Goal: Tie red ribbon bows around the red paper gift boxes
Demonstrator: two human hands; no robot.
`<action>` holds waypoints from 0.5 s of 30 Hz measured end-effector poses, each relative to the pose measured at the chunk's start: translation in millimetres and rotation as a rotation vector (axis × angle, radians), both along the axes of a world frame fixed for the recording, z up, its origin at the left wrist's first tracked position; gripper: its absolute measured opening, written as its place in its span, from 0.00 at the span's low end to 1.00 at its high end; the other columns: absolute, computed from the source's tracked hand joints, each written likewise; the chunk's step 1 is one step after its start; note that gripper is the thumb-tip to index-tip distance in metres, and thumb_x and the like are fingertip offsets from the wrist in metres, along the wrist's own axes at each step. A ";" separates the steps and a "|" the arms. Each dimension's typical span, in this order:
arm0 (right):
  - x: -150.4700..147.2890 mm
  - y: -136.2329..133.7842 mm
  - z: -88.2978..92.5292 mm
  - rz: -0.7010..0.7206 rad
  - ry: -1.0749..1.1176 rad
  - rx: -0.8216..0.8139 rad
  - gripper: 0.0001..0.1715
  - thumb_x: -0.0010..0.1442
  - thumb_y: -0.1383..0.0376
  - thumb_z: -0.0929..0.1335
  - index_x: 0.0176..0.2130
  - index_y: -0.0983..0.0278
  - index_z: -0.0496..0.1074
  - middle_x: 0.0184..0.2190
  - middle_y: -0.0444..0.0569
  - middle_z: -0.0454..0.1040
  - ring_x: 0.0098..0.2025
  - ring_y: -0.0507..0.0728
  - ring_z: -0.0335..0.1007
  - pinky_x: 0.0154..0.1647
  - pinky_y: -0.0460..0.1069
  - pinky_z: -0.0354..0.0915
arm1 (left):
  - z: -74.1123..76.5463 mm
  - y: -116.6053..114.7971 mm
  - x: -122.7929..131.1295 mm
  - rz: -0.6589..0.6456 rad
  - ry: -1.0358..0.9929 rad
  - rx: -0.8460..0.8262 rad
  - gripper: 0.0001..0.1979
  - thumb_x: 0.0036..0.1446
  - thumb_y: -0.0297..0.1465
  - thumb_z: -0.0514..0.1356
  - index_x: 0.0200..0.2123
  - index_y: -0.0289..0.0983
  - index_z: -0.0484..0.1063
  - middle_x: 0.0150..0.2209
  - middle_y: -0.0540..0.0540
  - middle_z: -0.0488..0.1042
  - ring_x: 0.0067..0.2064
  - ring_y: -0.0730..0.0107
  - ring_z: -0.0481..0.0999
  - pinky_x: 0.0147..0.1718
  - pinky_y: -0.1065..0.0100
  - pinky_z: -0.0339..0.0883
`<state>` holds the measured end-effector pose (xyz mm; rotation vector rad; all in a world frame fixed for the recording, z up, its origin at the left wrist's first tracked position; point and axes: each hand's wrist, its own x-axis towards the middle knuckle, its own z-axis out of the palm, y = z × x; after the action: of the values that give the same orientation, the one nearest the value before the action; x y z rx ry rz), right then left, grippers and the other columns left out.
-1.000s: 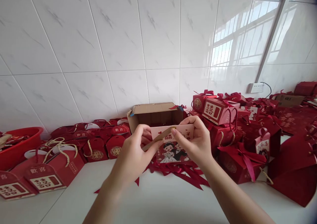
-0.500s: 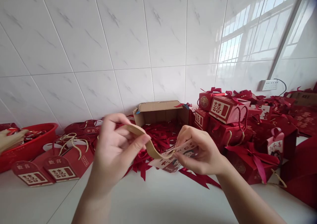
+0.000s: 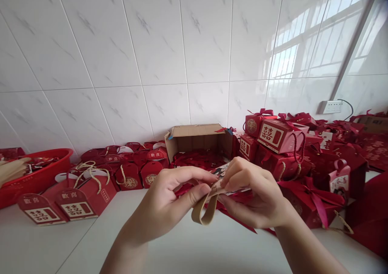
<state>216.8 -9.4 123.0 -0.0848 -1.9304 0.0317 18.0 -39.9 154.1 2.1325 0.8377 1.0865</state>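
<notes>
A gold-tan ribbon point(image 3: 203, 215) hangs in a loop between my two hands, over the front of the white table. My left hand point(image 3: 178, 201) pinches one part of it at the edge of a small printed card point(image 3: 220, 169). Closed round the card and the ribbon's other end is my right hand point(image 3: 253, 191). Both hands meet at the card, which is mostly covered by fingers. Red ribbons point(image 3: 200, 157) lie behind them, in and before an open cardboard box point(image 3: 198, 131).
Red gift boxes point(image 3: 77, 203) with rope handles stand at the left, beside a red basin point(image 3: 62, 156). Many more red boxes point(image 3: 274, 134) are stacked at the right, some with bows. A tiled wall point(image 3: 163, 43) rises behind, with a socket point(image 3: 332, 106).
My left hand has moved right and down to the card, and the stretched ribbon is now folded into a hanging loop. The view has shifted slightly.
</notes>
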 end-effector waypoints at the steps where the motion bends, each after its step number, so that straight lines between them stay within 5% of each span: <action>1: 0.5 0.1 0.4 -0.001 -0.002 0.001 0.13 0.50 0.77 0.69 0.33 0.64 0.64 0.27 0.47 0.69 0.28 0.52 0.66 0.28 0.49 0.62 | -0.2 -1.0 -1.1 -0.018 -0.025 -0.020 0.09 0.61 0.30 0.59 0.43 0.43 0.77 0.40 0.49 0.80 0.41 0.69 0.79 0.39 0.74 0.73; 15: 3.4 -2.2 2.4 0.000 0.007 -0.015 0.12 0.52 0.77 0.69 0.34 0.64 0.64 0.27 0.47 0.70 0.28 0.52 0.65 0.28 0.49 0.63 | 0.0 -2.3 0.6 -0.053 -0.065 -0.068 0.10 0.60 0.32 0.59 0.43 0.40 0.78 0.40 0.44 0.80 0.41 0.62 0.80 0.39 0.68 0.75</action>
<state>220.2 -11.6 125.3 -0.0944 -1.9236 0.0463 18.6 -42.1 154.1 2.0411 0.7727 1.0794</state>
